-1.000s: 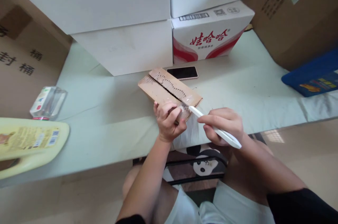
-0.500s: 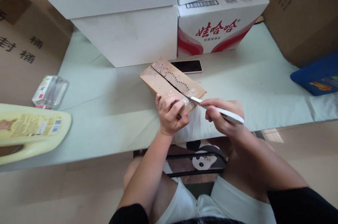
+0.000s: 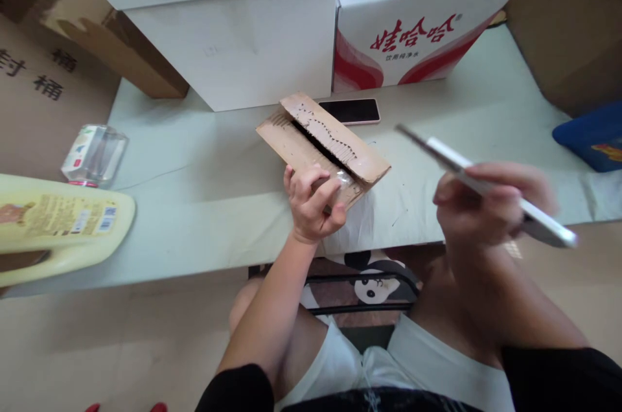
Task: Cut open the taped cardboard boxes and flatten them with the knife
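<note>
A small brown cardboard box (image 3: pixel 340 133) sits tilted near the front edge of the table, its top slit along the middle and the flaps slightly parted. My left hand (image 3: pixel 315 201) is closed round the near end of this box, fingers over the top by a strip of clear tape. To the right, raised and apart from the box, my right hand (image 3: pixel 486 205) grips a white-handled utility knife (image 3: pixel 451 156). Its blade is out and points up and left; motion blurs the hand and knife. Inside the box shows only as a dark gap.
Behind the box lies a phone (image 3: pixel 350 111), in front of white cartons (image 3: pixel 272 56) and a red-and-white carton (image 3: pixel 413 43). At left are a clear bottle (image 3: pixel 94 153) and a yellow jug (image 3: pixel 72 224). A blue container (image 3: pixel 590 137) stands at right.
My right hand has lifted the knife off the box and moved it up and right. The slit in the box top has widened. My left hand keeps its hold.
</note>
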{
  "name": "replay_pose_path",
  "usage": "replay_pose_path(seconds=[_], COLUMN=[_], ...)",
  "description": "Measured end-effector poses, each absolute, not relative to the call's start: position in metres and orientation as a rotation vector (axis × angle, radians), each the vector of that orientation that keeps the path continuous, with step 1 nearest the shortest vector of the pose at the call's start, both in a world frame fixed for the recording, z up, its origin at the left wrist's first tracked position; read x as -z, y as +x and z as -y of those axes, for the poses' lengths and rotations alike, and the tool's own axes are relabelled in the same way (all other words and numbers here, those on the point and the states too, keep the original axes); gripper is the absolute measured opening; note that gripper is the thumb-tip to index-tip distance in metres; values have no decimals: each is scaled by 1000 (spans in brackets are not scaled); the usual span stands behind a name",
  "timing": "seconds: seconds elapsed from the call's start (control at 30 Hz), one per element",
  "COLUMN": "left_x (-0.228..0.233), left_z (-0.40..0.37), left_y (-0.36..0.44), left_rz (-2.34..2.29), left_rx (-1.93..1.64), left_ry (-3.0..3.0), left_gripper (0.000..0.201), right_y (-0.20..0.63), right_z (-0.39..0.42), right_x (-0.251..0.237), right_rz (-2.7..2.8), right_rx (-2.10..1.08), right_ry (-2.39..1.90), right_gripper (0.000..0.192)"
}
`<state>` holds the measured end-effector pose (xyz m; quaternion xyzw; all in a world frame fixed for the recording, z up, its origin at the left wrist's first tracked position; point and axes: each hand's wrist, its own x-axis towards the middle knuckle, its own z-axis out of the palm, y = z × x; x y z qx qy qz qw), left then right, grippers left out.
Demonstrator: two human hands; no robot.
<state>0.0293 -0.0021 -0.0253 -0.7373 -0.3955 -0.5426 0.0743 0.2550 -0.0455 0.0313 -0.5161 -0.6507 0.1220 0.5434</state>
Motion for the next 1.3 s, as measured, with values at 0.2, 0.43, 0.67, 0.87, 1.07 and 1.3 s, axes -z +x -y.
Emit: replay_pose_path(seconds=[0.2, 0.43, 0.67, 0.87, 1.07, 1.3], left_x=[29, 47, 40, 39, 29, 31], left_z=[4, 4, -9, -7, -7, -8], left_y=[6, -41, -47, -56, -62, -60], left_rz=[1239, 1880, 2352, 2181, 2153, 2214], left_rx=[1729, 2261, 2869, 2753, 3017, 2988], left_ry=[-2242, -2029, -1614, -1526, -1514, -1403], left_gripper=[44, 47, 64, 36, 26, 43], right_y=[253, 260, 230, 203, 192, 207], right_z=[1, -6, -11, -40, -40, -26], right_x=[-8, 22, 29, 31, 21, 24], right_rz=[1838, 1963, 2262, 2225, 2087, 1955], right_rx=[-239, -256, -457, -494, -686, -689], right_ry=[-1883, -2221, -1735, -1489, -1107, -1141], right_gripper=[55, 64, 62, 71, 72, 64])
